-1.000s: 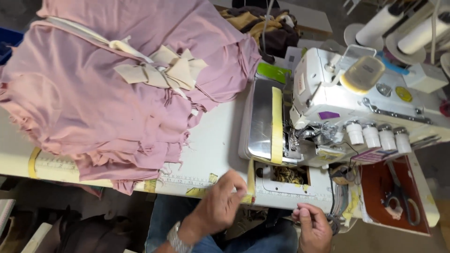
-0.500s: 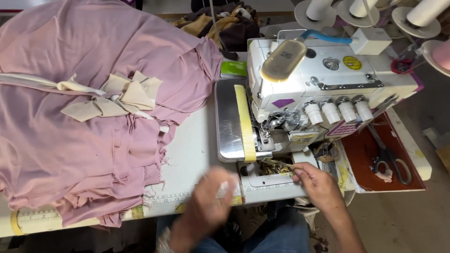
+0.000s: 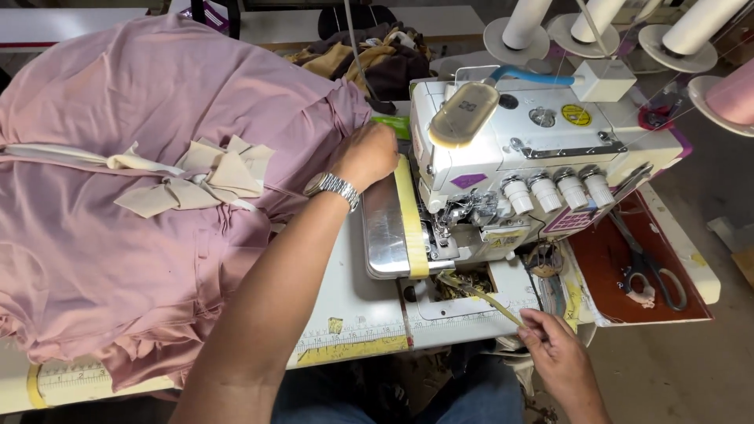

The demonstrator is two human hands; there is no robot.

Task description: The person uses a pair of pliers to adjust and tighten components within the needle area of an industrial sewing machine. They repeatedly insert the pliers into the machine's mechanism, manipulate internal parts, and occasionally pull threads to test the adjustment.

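Head view, looking down on the sewing table (image 3: pixel 345 298): the left hand (image 3: pixel 367 155) reaches across to the edge of the big pink fabric pile (image 3: pixel 149 196), fingers curled down onto the cloth just beside the machine's metal bed plate (image 3: pixel 385 235); whether it actually pinches a layer or only presses on it, I cannot tell, since the fingertips are tucked under. A wristwatch (image 3: pixel 333 187) sits on that wrist. Down at the near edge, the right hand (image 3: pixel 559 361) pinches a thin yellowish strip (image 3: pixel 479 294) between thumb and fingers, the strip running up and left toward the opening under the overlock machine (image 3: pixel 518 157). As for progress, it looks early in the piece: nothing pink lies under the presser foot, the bed plate is bare apart from a yellow tape band (image 3: pixel 412 220), and the whole pile, tied with cream strips (image 3: pixel 196 177), sits well left of the needle. So the stitching of this piece looks undone, with the strip being drawn out of the way first, by my reading. Room now: the pile fills the left half and droops over the near edge, leaving a bare lane of table between it and the bed plate. On the right, scissors (image 3: pixel 648 263) lie on a red tray (image 3: pixel 628 298) near the table's corner, apart from the right hand. Thread cones (image 3: pixel 526 20) crowd the back.
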